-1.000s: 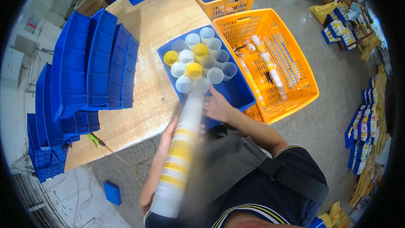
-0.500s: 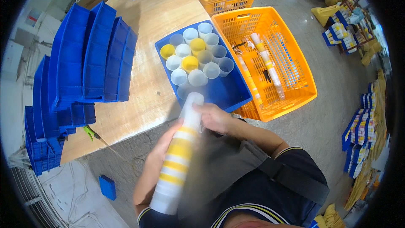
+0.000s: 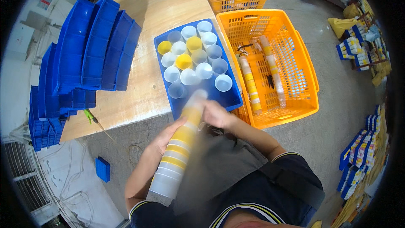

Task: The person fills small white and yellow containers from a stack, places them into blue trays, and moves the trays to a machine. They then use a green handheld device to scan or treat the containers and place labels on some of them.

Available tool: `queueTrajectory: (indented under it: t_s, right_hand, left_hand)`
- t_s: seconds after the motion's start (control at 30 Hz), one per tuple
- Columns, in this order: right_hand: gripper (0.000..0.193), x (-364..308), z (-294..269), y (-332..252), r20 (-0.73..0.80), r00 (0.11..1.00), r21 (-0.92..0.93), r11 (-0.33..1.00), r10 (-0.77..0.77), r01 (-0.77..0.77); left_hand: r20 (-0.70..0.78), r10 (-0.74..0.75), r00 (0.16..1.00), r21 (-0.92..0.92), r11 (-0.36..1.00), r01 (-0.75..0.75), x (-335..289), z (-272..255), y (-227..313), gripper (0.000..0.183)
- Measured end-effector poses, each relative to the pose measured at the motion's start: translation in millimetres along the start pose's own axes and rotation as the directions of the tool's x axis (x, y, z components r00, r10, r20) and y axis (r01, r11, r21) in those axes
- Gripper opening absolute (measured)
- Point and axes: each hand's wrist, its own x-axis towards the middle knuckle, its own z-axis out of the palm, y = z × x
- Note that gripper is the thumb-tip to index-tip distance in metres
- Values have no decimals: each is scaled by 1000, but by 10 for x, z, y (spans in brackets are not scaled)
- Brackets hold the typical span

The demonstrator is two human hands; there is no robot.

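Note:
A long stack of nested plastic cups (image 3: 171, 160), white and yellow, lies slantwise in front of my chest. My left hand (image 3: 168, 136) is closed round its middle from the left. At the upper end, blurred by motion, my right hand (image 3: 217, 115) has its fingers closed on the end cup (image 3: 197, 98). That end hangs over the near part of a blue tray (image 3: 234, 100). Upright in the tray stand several cups, mostly white or clear, some yellow (image 3: 183, 61). One white cup (image 3: 223, 83) stands near the tray's right side.
Right of the tray, a yellow crate (image 3: 313, 88) holds cup stacks (image 3: 251, 85) and small dark items. Stacked blue trays (image 3: 95, 50) stand at the left of the wooden table (image 3: 143, 76). Another yellow crate (image 3: 236, 4) is behind. A green-handled tool (image 3: 89, 116) lies at the table's near edge.
A white cup now stands near the tray's right side, where none stood before. The view has shifted slightly. Both hands remain at the stack, whose upper end now shows more yellow.

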Motion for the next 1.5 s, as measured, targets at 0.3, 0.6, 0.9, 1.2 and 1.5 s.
queueTrajectory:
  t_s: [0.3, 0.6, 0.9, 1.2, 1.5]
  right_hand:
    - [48, 67, 12, 135, 124, 990, -171, 984, 69, -47]
    - [39, -104, 280, -2, 150, 988, -4, 999, 44, -44]
    - [53, 376, -45, 79, 14, 950, -69, 948, 313, -312]
    - [50, 246, -118, 318, 311, 883, -768, 455, -351, 451]
    - [43, -499, -289, 89, 625, 472, -748, -649, -622, 137]
  left_hand:
    - [-63, 64, 996, -44, 997, -67, -90, -80, -262, 60]
    - [-41, 193, 980, -75, 978, -196, -359, -214, -529, 67]
    - [-195, 402, 895, -320, 836, -445, -686, -381, -668, 65]
    - [-180, 418, 890, -15, 904, -428, -608, -60, -488, 63]
    - [-309, 230, 923, 259, 954, -151, -507, 375, -310, 59]
